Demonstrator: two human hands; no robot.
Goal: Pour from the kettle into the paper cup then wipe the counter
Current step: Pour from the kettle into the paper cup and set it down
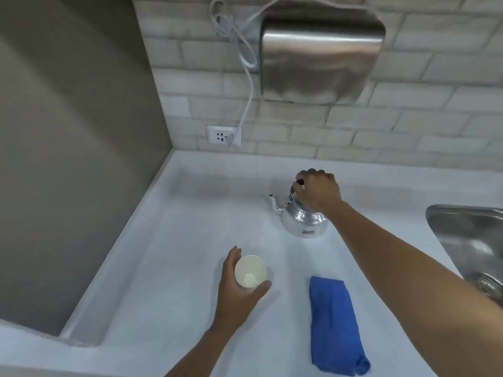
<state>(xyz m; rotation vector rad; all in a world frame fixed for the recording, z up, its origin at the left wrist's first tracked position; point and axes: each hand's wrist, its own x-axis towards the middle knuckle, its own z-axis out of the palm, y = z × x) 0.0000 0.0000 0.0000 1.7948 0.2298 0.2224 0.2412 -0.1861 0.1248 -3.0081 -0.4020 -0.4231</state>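
Observation:
A small shiny metal kettle (300, 220) stands on the pale counter (174, 219), its spout pointing left. My right hand (318, 190) is closed over the kettle's top handle, hiding the lid. Nearer to me, a white paper cup (250, 270) stands upright and looks empty. My left hand (236, 289) wraps around the cup's left and near side, thumb at its front. A folded blue cloth (336, 325) lies flat on the counter to the right of the cup, under my right forearm.
A steel sink (468, 240) is set into the counter at the right. On the tiled back wall hang a steel hand dryer (321, 55) and its cord, which runs to a wall socket (223, 135). A grey side wall bounds the counter on the left.

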